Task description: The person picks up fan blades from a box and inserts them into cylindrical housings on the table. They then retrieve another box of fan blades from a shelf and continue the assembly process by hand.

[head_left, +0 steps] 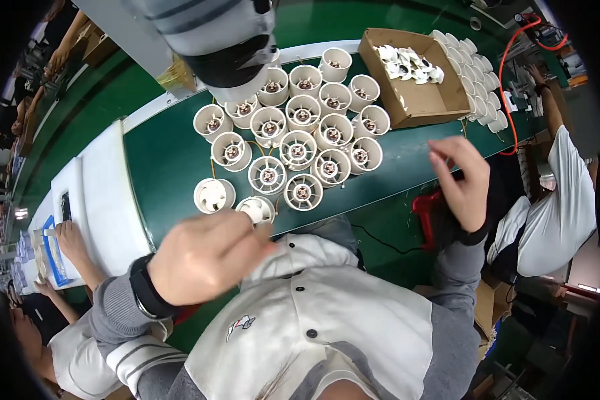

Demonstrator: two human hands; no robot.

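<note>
My left hand [210,257] is closed, its fingers curled and slightly blurred, just in front of a white round fan housing [265,208] at the table's near edge. A white fan wheel [252,212] shows at that housing, partly covered by the hand; whether the fingers grip anything is hidden. To its left, another housing holds a white fan wheel [213,195]. Several open housings [297,150] stand close together behind, each with a ribbed frame and a copper-and-dark motor core inside. My right hand [461,180] hovers at the table's right front, thumb and fingers apart, holding nothing.
A cardboard box [433,115] of loose white fan wheels [410,65] stands at the back right, beside more stacked housings [470,73]. A large grey-and-black cylinder [227,47] juts in overhead. An orange hose [507,87] hangs right. Co-workers sit on both sides.
</note>
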